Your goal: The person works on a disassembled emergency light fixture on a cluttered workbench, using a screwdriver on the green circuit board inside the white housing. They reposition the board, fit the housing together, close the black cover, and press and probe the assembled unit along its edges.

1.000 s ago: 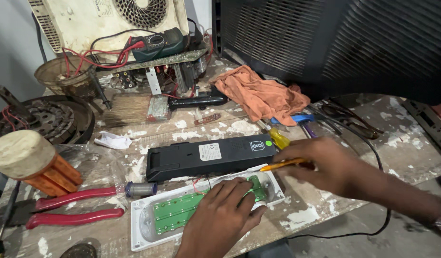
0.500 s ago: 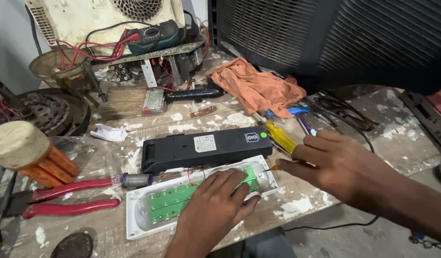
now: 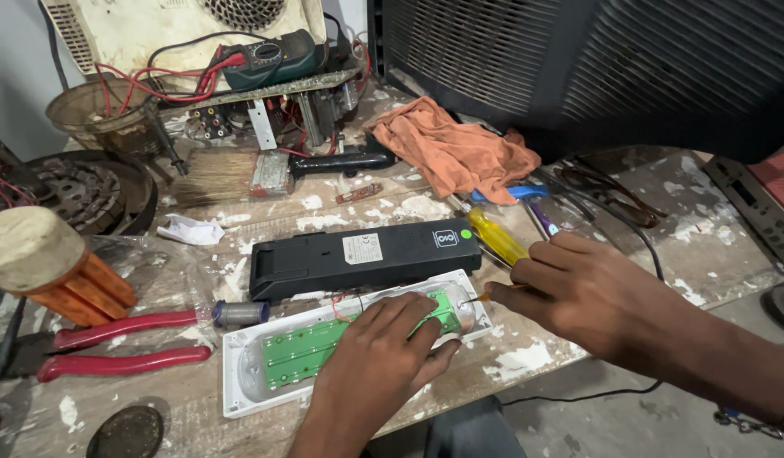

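Green LED circuit board [image 3: 311,349] seated in white tray housing [image 3: 239,390], bench centre-front. Left hand [image 3: 377,356] flat on top, fingers spread narrow, pinning it vs. slip. At 3 o'clock, right hand [image 3: 583,293] pinched round yellow-handled screwdriver [image 3: 494,239], tip at board's end. At 12, black battery case [image 3: 362,254]. At 9, red pliers [image 3: 112,343]. Orange rag [image 3: 456,153] approx. 1 o'clock.

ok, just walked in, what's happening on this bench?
A person is working on a white oblong plastic tray holding a green circuit board. The left hand lies flat on the board, pressing it down. The right hand holds a yellow-handled screwdriver, its tip at the board's right end. A long black plastic casing lies just behind, red-handled pliers to the left.
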